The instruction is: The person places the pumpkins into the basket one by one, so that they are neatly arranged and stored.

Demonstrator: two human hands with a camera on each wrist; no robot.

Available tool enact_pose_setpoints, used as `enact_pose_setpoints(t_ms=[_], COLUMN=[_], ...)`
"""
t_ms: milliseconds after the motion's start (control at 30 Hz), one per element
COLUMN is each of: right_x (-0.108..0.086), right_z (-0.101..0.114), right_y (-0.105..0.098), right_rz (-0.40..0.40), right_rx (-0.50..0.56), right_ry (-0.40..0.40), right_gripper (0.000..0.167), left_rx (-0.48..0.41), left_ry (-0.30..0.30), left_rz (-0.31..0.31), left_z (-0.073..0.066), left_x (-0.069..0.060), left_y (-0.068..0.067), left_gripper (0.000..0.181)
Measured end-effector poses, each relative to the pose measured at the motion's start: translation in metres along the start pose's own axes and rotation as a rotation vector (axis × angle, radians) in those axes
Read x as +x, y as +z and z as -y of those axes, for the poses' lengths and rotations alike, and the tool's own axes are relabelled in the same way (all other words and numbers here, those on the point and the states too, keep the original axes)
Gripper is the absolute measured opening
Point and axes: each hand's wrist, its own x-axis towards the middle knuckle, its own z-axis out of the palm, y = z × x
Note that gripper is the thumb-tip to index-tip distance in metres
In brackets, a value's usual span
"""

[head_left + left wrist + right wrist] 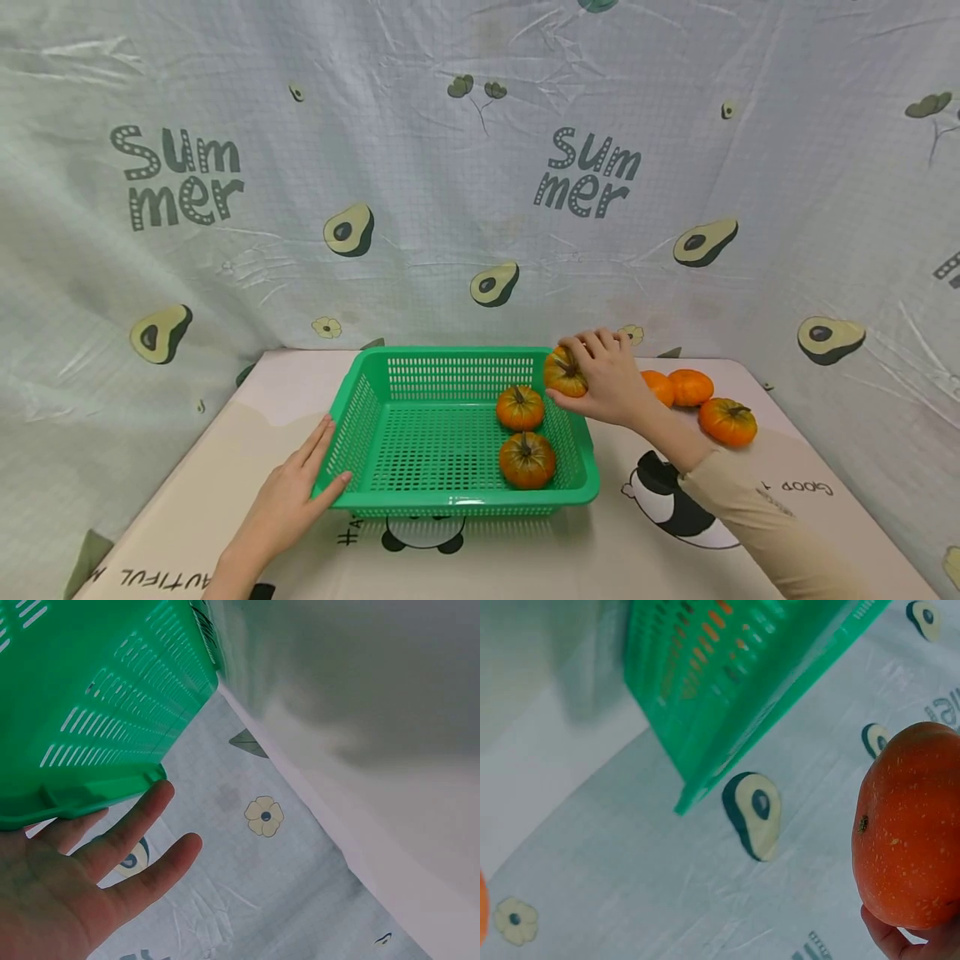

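Observation:
A green plastic basket [465, 498] stands on the table, with two small orange-green pumpkins, one [520, 408] behind the other [527, 461], in its right part. My right hand [611, 383] grips a third pumpkin [564, 372] near the basket's back right corner. In the right wrist view this pumpkin [907, 829] shows its orange underside, apart from the basket wall [705, 697]. My left hand [281, 500] rests at the basket's left rim, its fingers [124, 840] extended along the outside.
To the right of the basket, several more orange pumpkins [691, 387] lie on the table [540, 558], partly behind my right forearm. A printed cloth [420, 183] hangs behind and beside the table.

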Motion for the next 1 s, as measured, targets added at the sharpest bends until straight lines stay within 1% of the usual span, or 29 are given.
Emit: enact_pose_setpoints(t_ms=[133, 200, 433, 667, 867, 1000], right_x=[0.009, 0.014, 0.026, 0.038, 0.051, 0.058], right_z=[0.009, 0.013, 0.029, 0.046, 0.059, 0.064], right_y=[0.0, 0.001, 0.003, 0.01, 0.021, 0.031], right_rz=[0.011, 0.02, 0.078, 0.101, 0.183, 0.226], right_rx=[0.011, 0.017, 0.036, 0.074, 0.12, 0.125], right_ry=[-0.01, -0.002, 0.06, 0.111, 0.161, 0.177], right_gripper=[0.063, 0.063, 0.066, 0.071, 0.064, 0.062], left_rx=[-0.009, -0.01, -0.015, -0.006, 0.008, 0.012], left_ry=[-0.005, -0.005, 0.004, 0.015, 0.016, 0.019], left_rz=[0.004, 0.004, -0.004, -0.013, -0.02, -0.027], left_z=[0.0, 0.0, 0.001, 0.001, 0.001, 0.001], left_x=[0.001, 0.002, 0.002, 0.0, 0.0, 0.0], left_y=[0.001, 0.001, 0.002, 0.002, 0.002, 0.002], left_gripper=[0.069, 0.069, 0.069, 0.069, 0.069, 0.068])
